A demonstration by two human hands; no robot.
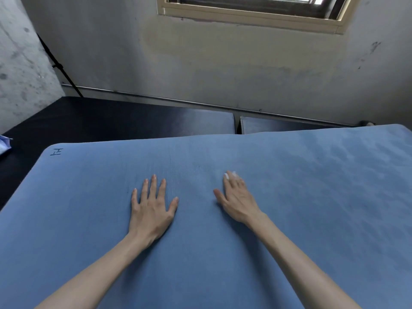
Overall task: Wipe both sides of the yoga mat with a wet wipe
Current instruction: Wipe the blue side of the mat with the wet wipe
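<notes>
Yoga mat [289, 219]: blue, spread flat, fills most of lower view; far edge runs L to R, near-left corner rounded. Small black handwritten mark [56, 151] at far-left corner. Lies over dark padded surface.
Left hand [151, 210]: palm down, flat on mat, left of centre. Fingers [153, 186] straight, spread wide, holding nothing; thumb out to the right.
Right hand [238, 201]: palm down on mat, right of centre, well apart from L hand, angled slightly toward the left. Slightly blurred. Fingers straight, close together, pressing down on wipe.
Wet wipe [229, 175]: white, only a small bit peeking out past R fingertips; rest hidden under hand. Touching mat.
Mat surface: darker mottled patches toward the right [361, 157]; fainter pale streaks between hands. Wet or not: can't tell.
Forearms: both bare, reaching in from bottom edge.
Dark padded surface [111, 121]: navy/black, under and beyond mat; seam between two pads near centre-right at far side.
Package [5, 144]: bluish-white, at far-left edge, mostly cut off; contents can't tell.
Wall [200, 63]: grey, stained, behind pads; metal rail [178, 101] along its base.
Window [254, 12]: cream frame, top of view.
Black rod [60, 68]: leaning diagonally in left corner.
</notes>
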